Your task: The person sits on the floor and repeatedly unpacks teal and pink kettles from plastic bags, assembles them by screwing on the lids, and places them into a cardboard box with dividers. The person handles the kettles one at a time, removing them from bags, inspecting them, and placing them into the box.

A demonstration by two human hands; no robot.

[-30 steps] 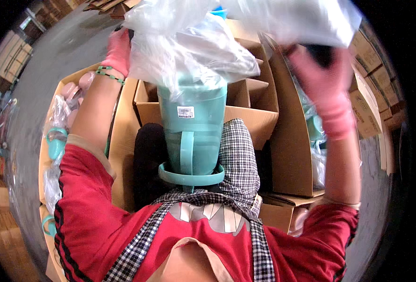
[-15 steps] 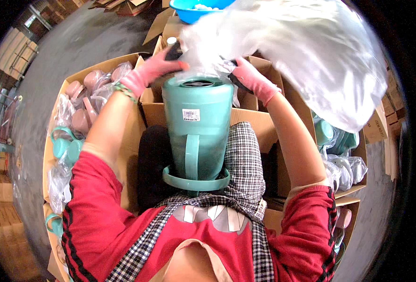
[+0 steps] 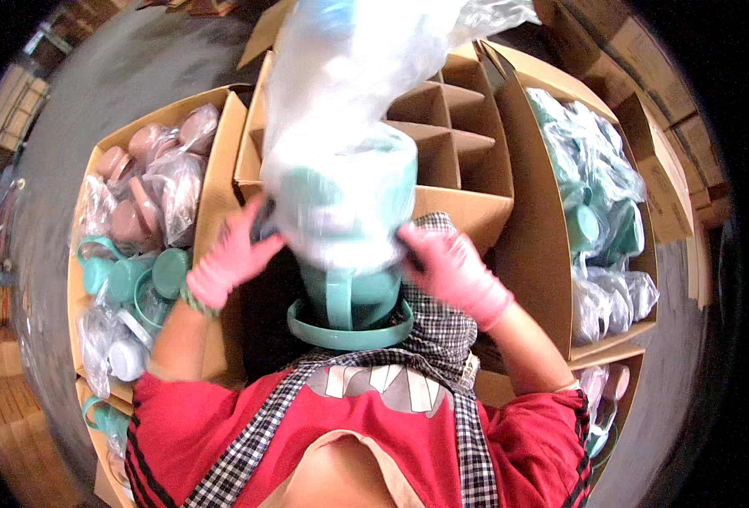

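A teal jug with a side handle stands on my lap. The wide teal ring around its end sits nearest my body. A clear plastic bag covers the jug's upper part and billows away from me above it. Both my hands wear pink gloves with dark fingertips. On the jug's left side, my left hand grips the bag's edge between thumb and fingers. My right hand closes on the same edge at the right side. Motion smears the fingertips and the bag's rim.
Ahead stands a carton with cardboard dividers, partly behind the bag. The left carton holds pink and teal bagged pieces. A right carton holds teal jugs and bagged items. Stacked boxes stand beyond it at the right.
Both hands have come down toward me, drawing the bag over the jug's top and partway along its sides. The bag has swung from the right to above the jug.
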